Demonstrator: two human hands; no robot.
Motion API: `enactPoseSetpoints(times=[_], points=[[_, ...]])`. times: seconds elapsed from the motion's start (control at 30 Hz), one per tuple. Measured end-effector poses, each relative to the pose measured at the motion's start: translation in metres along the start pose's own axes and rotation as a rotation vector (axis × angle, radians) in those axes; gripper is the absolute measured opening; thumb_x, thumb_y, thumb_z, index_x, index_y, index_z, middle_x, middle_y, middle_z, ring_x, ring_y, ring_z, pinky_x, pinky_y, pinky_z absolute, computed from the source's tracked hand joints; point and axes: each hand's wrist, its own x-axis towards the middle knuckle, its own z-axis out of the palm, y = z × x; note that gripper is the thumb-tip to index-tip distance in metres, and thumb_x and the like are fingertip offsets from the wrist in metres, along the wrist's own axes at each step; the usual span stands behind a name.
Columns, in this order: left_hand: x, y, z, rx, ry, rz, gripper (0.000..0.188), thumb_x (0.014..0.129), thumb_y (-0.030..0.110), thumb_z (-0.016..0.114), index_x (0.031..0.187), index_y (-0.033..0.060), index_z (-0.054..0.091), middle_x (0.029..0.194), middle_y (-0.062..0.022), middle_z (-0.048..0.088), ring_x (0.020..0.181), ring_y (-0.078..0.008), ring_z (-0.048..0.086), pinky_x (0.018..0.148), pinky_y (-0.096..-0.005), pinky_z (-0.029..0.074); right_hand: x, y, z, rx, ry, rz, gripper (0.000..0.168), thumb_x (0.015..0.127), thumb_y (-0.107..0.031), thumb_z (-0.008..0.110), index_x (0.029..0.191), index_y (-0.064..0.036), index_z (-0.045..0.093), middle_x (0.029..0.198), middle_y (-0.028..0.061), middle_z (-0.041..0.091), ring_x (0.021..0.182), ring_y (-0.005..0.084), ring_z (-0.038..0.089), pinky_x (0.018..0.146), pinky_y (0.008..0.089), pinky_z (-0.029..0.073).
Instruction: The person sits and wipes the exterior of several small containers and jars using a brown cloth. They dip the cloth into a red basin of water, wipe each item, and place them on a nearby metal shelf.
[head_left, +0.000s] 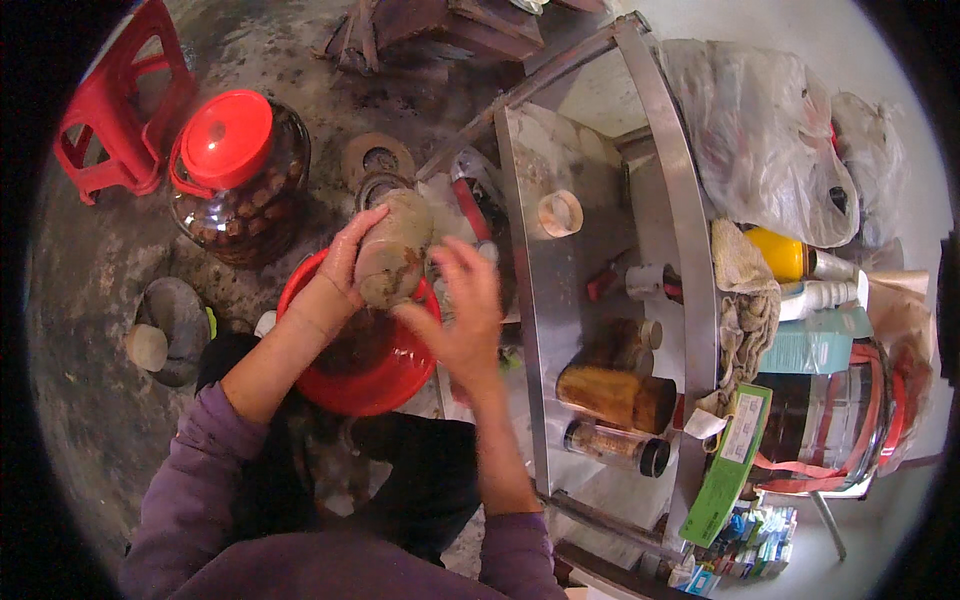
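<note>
My left hand (346, 259) grips a thick, mud-smeared root vegetable (394, 255), perhaps a section of lotus root, from its left side. It is tilted above a red plastic basin (390, 382), whose dark contents are partly hidden by my hands. Blurred by motion, my right hand (461, 315) is just right of the root, fingers apart and nothing held. Its thumb lies close to the root's lower end; whether it touches I cannot tell.
Left of the basin stands a large glass jar (247, 210) with a red lid (227, 139), near a red plastic stool (112, 120). A dark bowl (180, 322) lies on the floor. To my right is a metal-framed shelf (517, 247) holding jars; a plastic bag (750, 127) rests beside it.
</note>
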Motion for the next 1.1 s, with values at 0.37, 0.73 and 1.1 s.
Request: enactPoseSetpoints(times=[0.37,0.73,1.1], points=[[-0.010,0.011,0.028,0.053,0.173,0.014,0.042,0.078,0.033,0.059,0.111,0.0068,0.052,0.099,-0.0119,0.059,0.085,-0.0254,0.058,0.073,-0.0390,0.049,0.048,0.202,-0.055,-0.607,0.245,0.587,0.091,0.056,-0.053,0.074,0.129,-0.009,0.042,0.110,0.0215,0.050,0.102,0.0342,0.049,0.086,0.0428,0.039],[-0.007,0.022,0.015,0.032,0.100,0.060,0.040,0.078,0.032,0.059,0.108,0.0063,0.054,0.097,-0.0109,0.060,0.085,-0.0245,0.059,0.073,-0.0374,0.049,0.043,0.142,-0.068,1.258,0.537,0.633,0.057,0.080,-0.044,0.055,0.122,-0.007,0.043,0.114,0.0178,0.050,0.094,0.0321,0.053,0.075,0.0383,0.048],[0.002,0.023,-0.003,0.149,0.097,0.053,0.042,0.078,0.036,0.058,0.110,0.0090,0.054,0.102,-0.0101,0.058,0.089,-0.0237,0.057,0.074,-0.0411,0.050,-0.189,0.037,-0.047,2.098,0.839,0.947,0.070,0.067,-0.055,0.063,0.121,-0.014,0.045,0.121,0.0163,0.042,0.103,0.0347,0.043,0.077,0.0424,0.045]])
